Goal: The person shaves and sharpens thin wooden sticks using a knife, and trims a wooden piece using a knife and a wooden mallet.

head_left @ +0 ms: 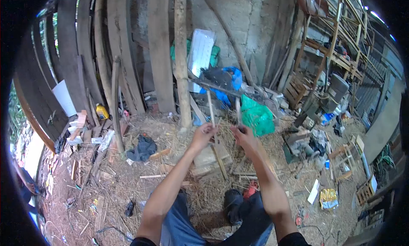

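My left hand [203, 136] is closed around a thin pale wooden stick [211, 107], which stands nearly upright, its lower end below my fingers. Beside it, my right hand [245, 139] is closed on a narrow greyish blade-like tool [238, 109] pointing upward; its exact kind is blurred. The stick and the tool are apart. Below my hands a wooden block [203, 158] lies on the ground, with a slim strip of wood [220, 164] across it. Both hands are raised in front of my knees.
A wooden post [181, 67] stands ahead. Behind my hands lie a green plastic bag [257, 116] and a blue bag [232, 77]. A black plastic bag [142, 149] and a yellow bottle [102, 111] are leftward. A yellow packet [328, 199] lies right on the straw-littered ground.
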Available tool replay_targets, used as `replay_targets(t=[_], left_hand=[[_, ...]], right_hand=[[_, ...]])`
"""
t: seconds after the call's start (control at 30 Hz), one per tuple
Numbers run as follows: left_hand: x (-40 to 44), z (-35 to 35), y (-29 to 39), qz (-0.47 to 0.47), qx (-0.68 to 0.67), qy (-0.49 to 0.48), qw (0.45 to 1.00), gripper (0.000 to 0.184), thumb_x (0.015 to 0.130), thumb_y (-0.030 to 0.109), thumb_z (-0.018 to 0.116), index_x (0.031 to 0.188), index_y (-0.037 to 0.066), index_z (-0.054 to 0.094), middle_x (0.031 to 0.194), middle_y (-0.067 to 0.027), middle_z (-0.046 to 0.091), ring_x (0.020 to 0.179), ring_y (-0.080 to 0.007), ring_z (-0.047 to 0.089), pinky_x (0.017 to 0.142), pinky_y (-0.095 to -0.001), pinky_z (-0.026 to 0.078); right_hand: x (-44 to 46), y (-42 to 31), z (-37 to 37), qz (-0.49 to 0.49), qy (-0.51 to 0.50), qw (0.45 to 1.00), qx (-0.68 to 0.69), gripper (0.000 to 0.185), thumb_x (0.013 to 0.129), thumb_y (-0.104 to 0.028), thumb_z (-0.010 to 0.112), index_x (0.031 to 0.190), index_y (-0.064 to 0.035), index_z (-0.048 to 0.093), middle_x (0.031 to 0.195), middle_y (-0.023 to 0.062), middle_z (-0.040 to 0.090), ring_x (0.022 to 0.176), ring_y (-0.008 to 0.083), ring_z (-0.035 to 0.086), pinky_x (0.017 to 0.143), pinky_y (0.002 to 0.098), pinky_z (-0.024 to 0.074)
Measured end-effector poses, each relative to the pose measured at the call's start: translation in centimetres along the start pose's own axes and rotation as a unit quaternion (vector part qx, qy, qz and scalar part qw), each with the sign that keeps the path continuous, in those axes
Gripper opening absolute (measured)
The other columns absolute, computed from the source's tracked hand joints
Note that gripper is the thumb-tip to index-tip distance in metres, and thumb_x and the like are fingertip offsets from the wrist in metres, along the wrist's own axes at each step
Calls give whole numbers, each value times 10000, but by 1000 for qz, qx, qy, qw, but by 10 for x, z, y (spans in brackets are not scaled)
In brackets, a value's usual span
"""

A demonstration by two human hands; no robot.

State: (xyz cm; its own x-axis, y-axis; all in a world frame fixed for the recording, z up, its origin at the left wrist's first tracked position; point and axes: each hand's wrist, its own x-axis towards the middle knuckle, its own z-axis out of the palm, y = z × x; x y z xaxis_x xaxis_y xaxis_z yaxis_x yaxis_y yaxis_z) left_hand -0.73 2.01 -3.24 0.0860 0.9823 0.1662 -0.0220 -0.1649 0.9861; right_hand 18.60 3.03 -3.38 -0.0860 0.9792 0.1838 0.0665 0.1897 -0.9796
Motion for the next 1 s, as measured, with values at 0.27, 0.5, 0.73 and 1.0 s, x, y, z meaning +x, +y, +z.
replay_targets(t=[0.27, 0.5, 0.73, 1.0], left_hand=[[-30, 3, 17, 96, 95, -4, 991, 241, 845, 136, 648, 1029, -17, 615, 807, -54, 621, 671, -114, 568, 604, -263, 470], [-47, 9, 32, 118, 157, 5, 981, 252, 874, 147, 621, 1068, -14, 608, 776, -48, 611, 664, -89, 595, 564, -236, 461], [-54, 14, 29, 8, 47, 13, 999, 313, 898, 217, 598, 1116, -7, 606, 847, -45, 635, 713, -61, 555, 597, -219, 433], [-55, 14, 23, 47, 57, 26, 997, 278, 883, 163, 614, 1110, 4, 625, 909, -26, 651, 762, -64, 535, 678, -211, 432]], right_hand=[[-8, -15, 26, 22, -75, 983, 168, 304, 874, -326, 620, 952, -32, 631, 641, -27, 497, 484, 33, 377, 421, 204, 274], [-8, -28, 19, 33, -78, 981, 172, 254, 864, -255, 635, 983, -30, 616, 657, -23, 514, 493, 32, 382, 427, 188, 272], [-5, -29, 13, -126, 30, 991, -45, 211, 913, -203, 549, 916, 0, 606, 676, 14, 601, 550, 64, 502, 485, 207, 351], [-10, -29, 10, -344, 34, 871, -349, 110, 754, -143, 622, 716, -40, 621, 620, 157, 591, 591, 306, 606, 576, 374, 485]])
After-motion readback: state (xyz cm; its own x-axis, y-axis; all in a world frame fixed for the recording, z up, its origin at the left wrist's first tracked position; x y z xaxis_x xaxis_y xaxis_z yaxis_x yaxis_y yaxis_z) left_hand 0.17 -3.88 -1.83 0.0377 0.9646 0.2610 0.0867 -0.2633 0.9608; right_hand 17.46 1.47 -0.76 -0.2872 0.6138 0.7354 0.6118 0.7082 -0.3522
